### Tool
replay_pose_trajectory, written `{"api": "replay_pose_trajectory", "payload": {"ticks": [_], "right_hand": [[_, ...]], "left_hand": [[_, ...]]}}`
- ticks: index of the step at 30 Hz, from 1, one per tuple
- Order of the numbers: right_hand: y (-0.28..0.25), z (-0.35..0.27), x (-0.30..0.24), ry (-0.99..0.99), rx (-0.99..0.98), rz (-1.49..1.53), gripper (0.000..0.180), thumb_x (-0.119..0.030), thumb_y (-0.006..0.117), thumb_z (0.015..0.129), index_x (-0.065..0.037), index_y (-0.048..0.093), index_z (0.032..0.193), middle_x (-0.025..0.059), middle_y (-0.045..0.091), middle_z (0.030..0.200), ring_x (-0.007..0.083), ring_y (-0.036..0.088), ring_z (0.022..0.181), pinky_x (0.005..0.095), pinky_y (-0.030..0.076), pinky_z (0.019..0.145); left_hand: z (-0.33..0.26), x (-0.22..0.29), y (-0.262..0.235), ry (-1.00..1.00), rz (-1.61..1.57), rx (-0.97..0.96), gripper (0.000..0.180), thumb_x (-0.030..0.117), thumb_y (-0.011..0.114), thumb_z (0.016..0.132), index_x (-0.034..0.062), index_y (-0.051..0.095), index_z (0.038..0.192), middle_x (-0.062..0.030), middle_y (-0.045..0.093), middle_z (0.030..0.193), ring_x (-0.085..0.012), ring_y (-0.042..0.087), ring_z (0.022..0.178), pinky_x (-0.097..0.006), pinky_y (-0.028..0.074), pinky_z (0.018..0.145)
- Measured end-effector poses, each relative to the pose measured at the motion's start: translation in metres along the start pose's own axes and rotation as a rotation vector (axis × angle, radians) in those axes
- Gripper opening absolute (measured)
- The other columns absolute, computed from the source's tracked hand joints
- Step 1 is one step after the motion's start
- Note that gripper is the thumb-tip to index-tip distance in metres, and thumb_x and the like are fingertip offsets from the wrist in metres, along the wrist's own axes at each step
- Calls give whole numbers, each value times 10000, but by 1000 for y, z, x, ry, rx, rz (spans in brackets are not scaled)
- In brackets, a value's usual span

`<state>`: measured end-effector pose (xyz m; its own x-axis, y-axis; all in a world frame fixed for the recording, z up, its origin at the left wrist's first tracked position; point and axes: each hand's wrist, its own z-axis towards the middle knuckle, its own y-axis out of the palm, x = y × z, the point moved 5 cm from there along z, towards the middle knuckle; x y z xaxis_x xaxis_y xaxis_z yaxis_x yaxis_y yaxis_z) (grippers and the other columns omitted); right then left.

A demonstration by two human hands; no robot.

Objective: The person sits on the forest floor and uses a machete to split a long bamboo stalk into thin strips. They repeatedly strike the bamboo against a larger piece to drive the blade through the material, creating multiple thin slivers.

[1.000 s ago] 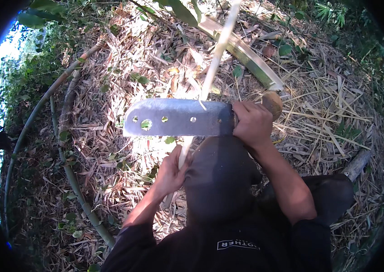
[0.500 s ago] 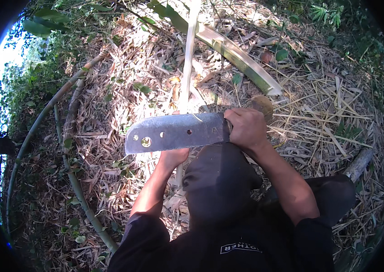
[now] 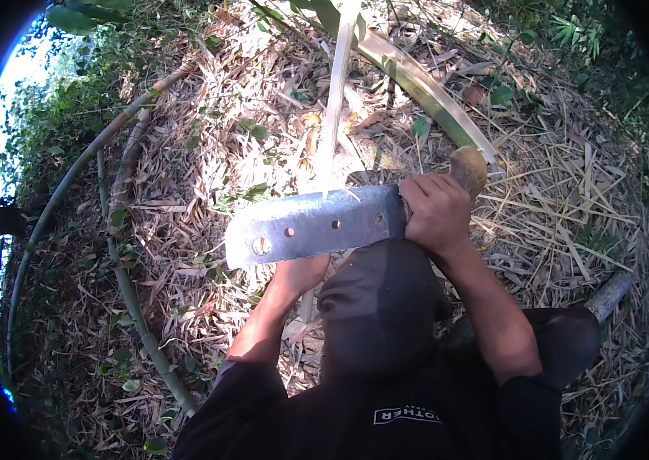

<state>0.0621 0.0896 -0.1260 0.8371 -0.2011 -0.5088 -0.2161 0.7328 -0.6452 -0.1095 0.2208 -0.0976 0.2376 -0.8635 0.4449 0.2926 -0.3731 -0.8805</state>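
Note:
A broad knife (image 3: pixel 313 211) with a dark metal blade, pierced by several holes, is in my right hand (image 3: pixel 439 208). My fingers wrap round its wooden handle, and the butt sticks out beyond them. The blade points left, across the front of my left hand (image 3: pixel 303 272). A long pale bamboo strip (image 3: pixel 332 123) comes from the far side and passes behind the blade to my left hand, which seems closed around it. The blade hides most of those fingers. Where the edge meets the strip cannot be seen. A thin shaving (image 3: pixel 351 195) lies at the blade's upper edge.
A split green bamboo length (image 3: pixel 432 100) lies on the far right, near scattered thin slivers (image 3: pixel 555 199). Bent green stems (image 3: pixel 133 307) run along the left. Dry leaf litter (image 3: pixel 186 161) covers the ground. My dark-clad knee (image 3: pixel 382 314) rises below the knife.
The knife has tilted: its handle end has risen to the upper right, and its tip sits a little lower. The whole view has shifted slightly. Both hands keep their holds.

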Motion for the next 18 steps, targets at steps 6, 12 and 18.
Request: {"api": "replay_pose_trajectory", "payload": {"ticks": [6,12,18], "right_hand": [[2,-2,7,27,23,-17,8,-111,559,713,-105,564,712,65,579,686,270,622,674,382,505,662],[7,-22,40,189,-53,-25,25,-110,560,709,-102,577,726,74,609,704,276,639,689,390,509,655],[4,-16,39,172,-69,-21,34,-106,567,710,-100,588,736,70,612,699,278,644,695,396,510,651]], "left_hand": [[-6,2,-1,-242,-249,-130,126,44,533,920,-10,607,1006,-131,612,834,-191,570,745,-336,448,662],[-81,27,3,-589,-477,-203,134,142,560,985,21,504,1001,-43,513,772,-136,505,702,-311,432,638],[-129,30,-12,-808,-534,-270,111,123,554,978,31,503,945,-46,486,761,-142,474,692,-310,421,648]]}}
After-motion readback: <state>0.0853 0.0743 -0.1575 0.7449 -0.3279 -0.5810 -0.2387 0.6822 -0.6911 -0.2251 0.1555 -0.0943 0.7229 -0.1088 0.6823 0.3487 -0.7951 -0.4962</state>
